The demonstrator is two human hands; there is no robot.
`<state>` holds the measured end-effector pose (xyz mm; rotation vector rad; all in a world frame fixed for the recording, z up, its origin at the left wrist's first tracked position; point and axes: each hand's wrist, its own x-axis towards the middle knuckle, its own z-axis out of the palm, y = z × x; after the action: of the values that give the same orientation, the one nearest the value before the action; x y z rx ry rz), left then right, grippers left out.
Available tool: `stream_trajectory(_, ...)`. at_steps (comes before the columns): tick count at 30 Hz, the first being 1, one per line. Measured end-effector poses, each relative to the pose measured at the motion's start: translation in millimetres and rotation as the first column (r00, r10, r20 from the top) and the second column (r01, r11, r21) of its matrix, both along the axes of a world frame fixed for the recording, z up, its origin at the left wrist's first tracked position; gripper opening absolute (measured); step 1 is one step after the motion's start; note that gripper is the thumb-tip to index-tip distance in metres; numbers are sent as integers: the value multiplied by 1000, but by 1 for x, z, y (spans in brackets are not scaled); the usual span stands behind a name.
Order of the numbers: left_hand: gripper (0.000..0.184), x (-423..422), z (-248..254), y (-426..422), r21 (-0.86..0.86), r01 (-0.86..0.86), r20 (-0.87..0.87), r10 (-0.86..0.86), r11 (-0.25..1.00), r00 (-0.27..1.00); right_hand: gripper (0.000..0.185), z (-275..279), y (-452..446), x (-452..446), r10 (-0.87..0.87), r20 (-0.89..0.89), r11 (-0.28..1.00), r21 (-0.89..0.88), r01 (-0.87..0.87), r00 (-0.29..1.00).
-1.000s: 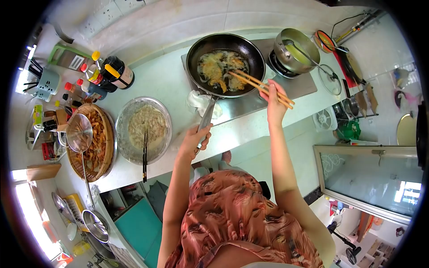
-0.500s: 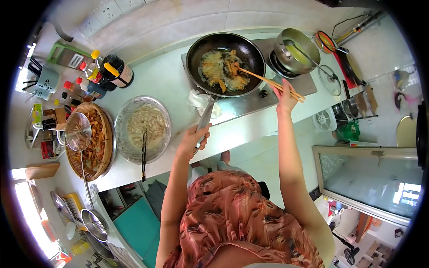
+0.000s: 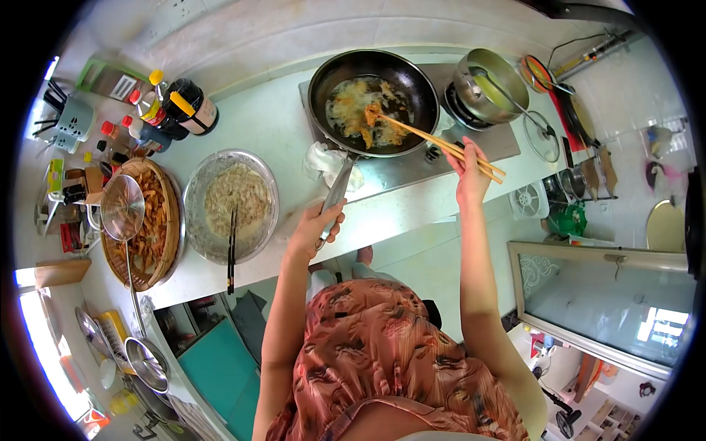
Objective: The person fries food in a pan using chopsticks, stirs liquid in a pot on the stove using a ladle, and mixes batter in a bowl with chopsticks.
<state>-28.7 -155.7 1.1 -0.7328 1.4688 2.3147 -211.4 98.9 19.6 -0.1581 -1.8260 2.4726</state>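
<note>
My left hand is closed around the grey handle of a dark frying pan on the stove. Bubbling oil and browned fried pieces lie in the pan. In my right hand is a pair of long wooden chopsticks, held near their back ends. Their tips are in the pan, at a golden-brown piece; whether they pinch it I cannot tell. A white cloth lies by the pan's handle.
Left of the pan stands a metal bowl of pale battered food with dark chopsticks in it. Further left, a strainer rests over a wicker basket of fried pieces. Sauce bottles stand behind. A steel pot sits right of the pan.
The chopstick tips have shifted left within the pan, and a browned piece now shows at them. My left hand still grips the pan handle. The whole view has shifted slightly.
</note>
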Motion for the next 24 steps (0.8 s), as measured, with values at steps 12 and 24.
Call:
stream_trajectory(12, 38, 43, 4, -19, -661, -293, -260, 155, 691, 953, 22, -9, -55, 81, 225, -179, 893, 432, -129, 958)
stream_trajectory(24, 33, 226, 23, -217, -911, -272, -403, 519, -311, 754, 24, -4, -113, 128, 245, -358, 717, 693, 81, 901)
